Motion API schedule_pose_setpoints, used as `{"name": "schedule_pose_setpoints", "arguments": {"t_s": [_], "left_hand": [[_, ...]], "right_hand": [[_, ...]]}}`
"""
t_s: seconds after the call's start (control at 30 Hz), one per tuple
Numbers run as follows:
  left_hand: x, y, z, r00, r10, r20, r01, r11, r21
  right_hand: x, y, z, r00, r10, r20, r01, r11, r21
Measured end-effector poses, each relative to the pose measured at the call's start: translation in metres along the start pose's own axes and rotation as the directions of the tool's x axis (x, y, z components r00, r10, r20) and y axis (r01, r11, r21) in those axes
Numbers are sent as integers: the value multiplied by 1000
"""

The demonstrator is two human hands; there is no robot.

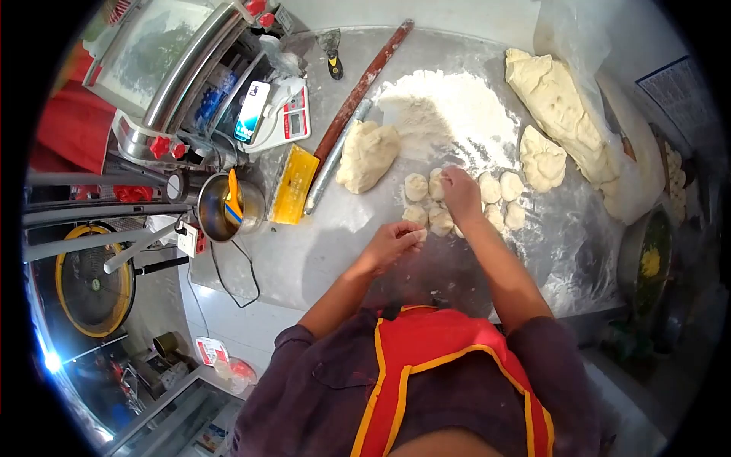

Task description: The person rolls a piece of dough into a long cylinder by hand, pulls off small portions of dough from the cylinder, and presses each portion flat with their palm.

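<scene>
Several small rounds of dough [511,186] lie in rows on the grey worktop [350,266]. My right hand [461,198] reaches over the rows, its fingers closed on a dough piece [436,183] in the far row. Closer to me, the fingers of my left hand [391,247] are pinched together around a small bit of dough, mostly hidden by them. Just beyond that hand sits another dough round [415,214]. My right forearm and hand cover part of the rows.
Loose flour [457,110] spreads behind the rounds. A dough lump [368,156], metal rod [335,164], wooden rolling pin [364,87] and yellow scraper [294,185] lie left. More dough [560,107] lies right. A scale [293,122], phone [252,110] and metal pot [217,217] stand far left.
</scene>
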State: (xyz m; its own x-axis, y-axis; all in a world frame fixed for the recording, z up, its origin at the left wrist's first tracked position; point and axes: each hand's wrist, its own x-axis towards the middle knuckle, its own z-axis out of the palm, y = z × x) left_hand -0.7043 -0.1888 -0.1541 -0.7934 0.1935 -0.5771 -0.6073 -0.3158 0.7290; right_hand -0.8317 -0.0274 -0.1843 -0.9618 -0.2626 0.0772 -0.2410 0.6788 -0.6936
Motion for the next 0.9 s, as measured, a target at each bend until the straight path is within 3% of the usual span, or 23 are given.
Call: {"name": "schedule_pose_setpoints", "arguments": {"t_s": [0.07,0.17,0.27,0.33,0.37,0.43,0.47,0.57,0.67,0.77,0.83,0.9], "left_hand": [[2,-6,-1,999,25,-38,-25,1000,8],[6,-6,2,993,30,-115,-30,1000,5],[12,-12,-2,990,12,-140,-21,998,-66],[9,-11,4,989,-23,-146,4,991,-133],[8,-14,5,997,-62,-54,52,984,-172],[10,-16,10,982,-123,140,154,961,-231],[10,-18,12,978,-145,148,174,963,-205],[5,-30,15,962,-213,171,239,960,-148],[6,-41,12,932,-251,260,289,950,-117],[2,-44,8,878,-260,402,294,956,-23],[-6,-33,9,815,-298,496,281,953,110],[-11,-33,10,898,-261,354,183,954,237]], "right_hand": [[-6,5,8,998,-59,11,60,996,-64],[-9,17,17,991,122,49,-121,992,-23],[-39,3,2,987,146,65,-151,985,87],[-74,-12,-16,994,-39,100,20,982,187],[-90,-19,-26,986,-127,105,98,966,238],[-106,-33,-44,966,-71,250,-15,945,326],[-113,-36,-49,945,-53,324,-73,928,364],[-134,-33,-44,966,107,234,-213,846,490],[-147,-25,-39,884,270,381,-460,649,606],[-150,-5,-40,800,399,449,-601,525,603],[-143,41,-36,856,465,225,-485,574,660],[-130,60,-54,854,520,-7,-415,690,593]]}}
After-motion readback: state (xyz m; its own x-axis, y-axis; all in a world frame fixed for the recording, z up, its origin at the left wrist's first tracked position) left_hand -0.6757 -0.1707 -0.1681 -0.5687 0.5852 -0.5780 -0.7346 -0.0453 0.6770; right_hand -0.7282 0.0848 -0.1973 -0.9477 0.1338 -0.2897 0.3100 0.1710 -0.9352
